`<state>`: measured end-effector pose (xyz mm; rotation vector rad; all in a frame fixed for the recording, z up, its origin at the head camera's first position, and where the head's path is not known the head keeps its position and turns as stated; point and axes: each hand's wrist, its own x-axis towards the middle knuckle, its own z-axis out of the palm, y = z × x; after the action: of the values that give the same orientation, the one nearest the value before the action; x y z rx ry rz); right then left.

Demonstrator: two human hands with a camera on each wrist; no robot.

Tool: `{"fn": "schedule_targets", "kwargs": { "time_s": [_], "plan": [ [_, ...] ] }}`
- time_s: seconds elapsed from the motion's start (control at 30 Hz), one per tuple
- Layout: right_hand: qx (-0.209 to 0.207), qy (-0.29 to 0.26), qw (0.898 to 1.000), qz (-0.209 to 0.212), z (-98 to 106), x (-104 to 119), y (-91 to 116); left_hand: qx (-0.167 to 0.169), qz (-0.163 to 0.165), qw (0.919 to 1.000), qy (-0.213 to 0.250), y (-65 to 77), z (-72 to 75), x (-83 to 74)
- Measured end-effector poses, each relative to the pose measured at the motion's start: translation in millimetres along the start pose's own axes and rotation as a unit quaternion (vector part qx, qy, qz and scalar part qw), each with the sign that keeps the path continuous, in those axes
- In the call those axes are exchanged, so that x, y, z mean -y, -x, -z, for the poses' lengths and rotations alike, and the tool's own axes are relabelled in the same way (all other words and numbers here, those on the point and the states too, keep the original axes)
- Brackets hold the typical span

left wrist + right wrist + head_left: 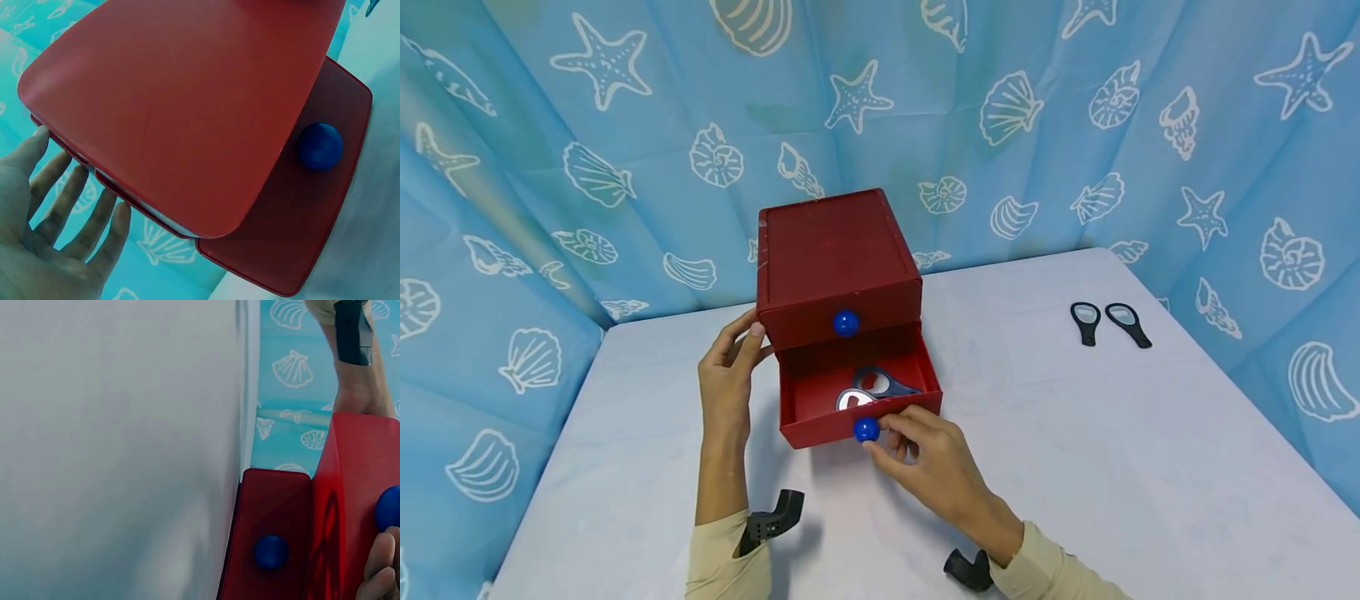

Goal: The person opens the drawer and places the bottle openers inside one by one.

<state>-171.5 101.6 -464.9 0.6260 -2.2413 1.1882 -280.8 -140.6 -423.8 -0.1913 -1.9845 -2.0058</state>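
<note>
A red two-drawer box (831,242) stands on the table, its lower drawer (820,433) pulled out toward me. Inside that drawer lie a dark blue magnifying glass (891,387) and a white-rimmed one (848,397), partly hidden by the front wall. My right hand (936,458) pinches the drawer's round blue knob (866,429) between thumb and fingers. The upper drawer, with its own blue knob (846,323), is closed. Against the box's left side rest the fingertips of my left hand (730,375); in the left wrist view its fingers are spread and nearly straight.
Two black magnifying glasses lie side by side at the table's right, the left one (1086,321) close to the other (1127,323). A blue shell-patterned curtain (880,150) hangs behind the white table (1075,467) and down both sides.
</note>
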Motion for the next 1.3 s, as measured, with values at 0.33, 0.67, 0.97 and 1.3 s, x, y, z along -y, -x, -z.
{"fn": "schedule_targets", "kwargs": {
  "time_s": [0.33, 0.67, 0.97, 1.3],
  "plan": [
    [0.004, -0.014, 1.000, 0.006, -2, 2, -5, 0.000, -0.002, 0.9999, 0.014, -1.0, 2.4, 0.2],
    [0.000, -0.010, 1.000, -0.001, -2, -5, -12, -0.001, -0.002, 0.9999, 0.012, -1.3, 1.7, 0.4],
    [0.004, -0.016, 1.000, -0.006, -5, -14, -21, 0.002, -0.002, 0.9999, 0.015, -1.6, -1.0, -0.1],
    [-0.005, -0.010, 1.000, -0.019, -10, -23, -35, 0.000, -0.007, 0.9997, 0.025, -2.0, -2.2, -1.3]
  ]
}}
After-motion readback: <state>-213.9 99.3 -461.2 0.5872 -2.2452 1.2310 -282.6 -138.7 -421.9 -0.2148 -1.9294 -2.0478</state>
